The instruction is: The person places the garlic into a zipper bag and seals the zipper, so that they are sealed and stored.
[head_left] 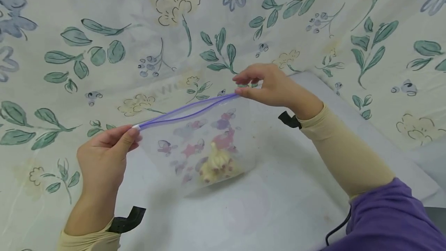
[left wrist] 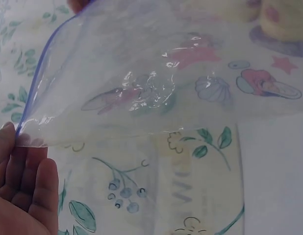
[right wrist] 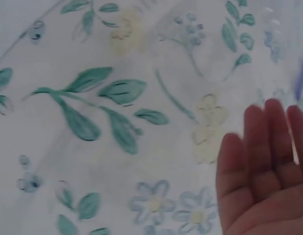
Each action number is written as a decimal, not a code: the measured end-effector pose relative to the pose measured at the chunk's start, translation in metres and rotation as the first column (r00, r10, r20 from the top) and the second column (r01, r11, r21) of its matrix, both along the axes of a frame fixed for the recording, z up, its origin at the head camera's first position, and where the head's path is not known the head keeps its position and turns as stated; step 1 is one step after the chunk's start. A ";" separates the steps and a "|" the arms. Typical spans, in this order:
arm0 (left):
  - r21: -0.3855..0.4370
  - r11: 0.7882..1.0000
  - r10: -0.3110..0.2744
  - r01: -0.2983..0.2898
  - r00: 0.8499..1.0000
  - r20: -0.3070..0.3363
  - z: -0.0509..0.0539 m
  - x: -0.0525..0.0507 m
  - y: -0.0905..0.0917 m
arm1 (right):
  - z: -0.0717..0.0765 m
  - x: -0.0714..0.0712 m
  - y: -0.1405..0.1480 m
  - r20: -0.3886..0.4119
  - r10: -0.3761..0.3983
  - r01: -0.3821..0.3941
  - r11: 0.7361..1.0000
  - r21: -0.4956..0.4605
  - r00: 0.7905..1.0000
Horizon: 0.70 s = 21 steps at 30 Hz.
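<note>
A clear zip bag (head_left: 202, 138) with purple zip strips and pink and purple sea-creature prints stands tilted on a white board. Garlic bulbs (head_left: 220, 162) lie in its bottom corner. Between the hands the two zip strips (head_left: 184, 112) part slightly in the middle. The left hand (head_left: 104, 154) pinches the left end of the zip between thumb and fingers. At the zip's right end is the right hand (head_left: 275, 88), thumb tip touching the strip and index finger lifted apart from the thumb. Its other fingers (right wrist: 259, 147) look straight in the right wrist view.
The white board (head_left: 285, 189) lies under the bag. A cloth with leaves and flowers (head_left: 139, 45) spreads behind and around it. Black straps (head_left: 129, 220) sit at both wrists, and a dark cable (head_left: 338, 229) hangs by the right sleeve.
</note>
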<state>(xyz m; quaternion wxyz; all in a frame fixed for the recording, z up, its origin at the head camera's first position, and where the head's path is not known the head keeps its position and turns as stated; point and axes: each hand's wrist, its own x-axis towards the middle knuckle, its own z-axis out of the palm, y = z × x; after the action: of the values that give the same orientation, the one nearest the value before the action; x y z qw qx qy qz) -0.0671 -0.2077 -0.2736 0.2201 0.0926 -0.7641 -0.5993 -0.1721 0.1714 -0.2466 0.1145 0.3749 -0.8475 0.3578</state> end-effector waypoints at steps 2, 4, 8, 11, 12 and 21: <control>-0.012 1.000 0.005 -0.005 1.000 -0.007 -0.001 -0.002 0.002 | 0.012 0.003 -0.010 -0.020 -0.025 0.025 0.999 0.033 0.999; -0.003 1.000 0.008 -0.008 1.000 -0.013 0.000 -0.002 0.003 | 0.025 0.008 -0.025 -0.045 -0.015 0.019 0.996 0.085 0.999; -0.007 1.000 0.012 -0.012 1.000 -0.008 0.000 -0.002 0.006 | 0.044 0.020 -0.064 -0.079 0.056 -0.037 0.974 0.224 0.995; -0.059 0.998 0.000 0.000 1.000 -0.002 0.001 -0.001 0.008 | 0.053 0.030 -0.094 -0.087 0.093 -0.058 0.937 0.345 0.992; -0.085 0.996 -0.003 0.003 1.000 -0.002 0.001 -0.001 0.009 | 0.056 0.033 -0.105 -0.090 0.099 -0.057 0.920 0.387 0.991; -0.226 0.974 -0.047 0.019 0.992 -0.119 -0.001 0.003 0.015 | 0.058 0.047 -0.182 -0.054 0.117 -0.061 0.799 0.598 0.992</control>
<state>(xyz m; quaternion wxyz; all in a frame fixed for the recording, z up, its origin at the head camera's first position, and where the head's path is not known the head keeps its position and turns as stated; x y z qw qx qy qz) -0.0643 -0.1928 -0.2743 0.2658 0.0170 -0.8131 -0.5176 -0.1255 -0.0109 -0.1883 0.0116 0.4468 -0.8924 0.0621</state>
